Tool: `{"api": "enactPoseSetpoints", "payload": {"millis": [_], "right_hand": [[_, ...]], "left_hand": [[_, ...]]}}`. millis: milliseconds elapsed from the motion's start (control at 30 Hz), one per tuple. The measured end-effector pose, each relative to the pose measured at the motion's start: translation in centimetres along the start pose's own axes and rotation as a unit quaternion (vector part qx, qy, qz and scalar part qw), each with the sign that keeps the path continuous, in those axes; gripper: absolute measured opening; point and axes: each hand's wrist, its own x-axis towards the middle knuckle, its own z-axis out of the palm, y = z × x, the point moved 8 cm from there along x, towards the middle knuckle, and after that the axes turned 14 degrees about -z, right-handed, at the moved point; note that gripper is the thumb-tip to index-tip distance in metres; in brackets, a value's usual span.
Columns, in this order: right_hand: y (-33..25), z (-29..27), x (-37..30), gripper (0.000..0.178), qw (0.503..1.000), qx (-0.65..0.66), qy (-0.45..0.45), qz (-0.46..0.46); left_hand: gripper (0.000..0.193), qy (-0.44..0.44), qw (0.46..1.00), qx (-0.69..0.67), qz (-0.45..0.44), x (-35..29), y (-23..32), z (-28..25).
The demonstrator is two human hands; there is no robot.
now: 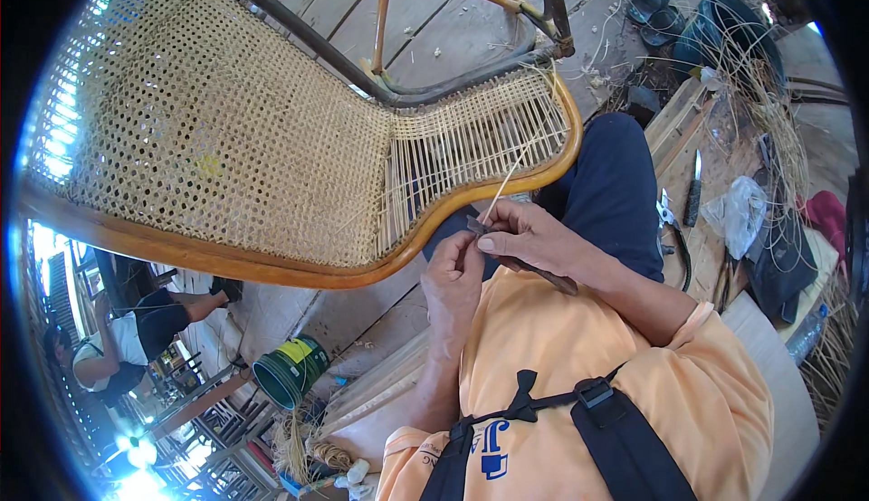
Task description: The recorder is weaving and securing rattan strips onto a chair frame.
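A wooden chair frame [272, 270] with a woven cane seat [208, 139] lies tilted in front of me; the weave near its right end is partly open strands [471, 148]. My left hand [453, 284] and my right hand [525, 234] meet just below the frame's edge. My right hand pinches a thin pale cane strand [505, 180] that runs up to the weave, and a dark-handled tool [534, 270] lies under its fingers. My left hand grips the strand's lower end beside it.
A knife [694, 189], pliers [670, 220], a plastic bag [738, 211] and loose cane strips [778, 112] lie on a wooden bench at the right. A green bucket [290, 370] stands lower left. Another person [136, 329] sits at the far left.
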Motion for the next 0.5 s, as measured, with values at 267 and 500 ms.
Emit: {"api": "enactPoseSetpoints", "payload": {"millis": [267, 500], "right_hand": [[1.0, 0.1, -1.3, 0.02, 0.997, 0.054, 0.017, 0.061], [-0.3, -5.4, -1.8, 0.021, 0.992, 0.002, 0.12, 0.036]], "left_hand": [[0.008, -0.023, 0.999, 0.019, 0.022, -1.1, 0.3, -0.1], [0.007, -0.073, 0.992, 0.069, -0.072, -3.8, -3.0, -5.2]]}}
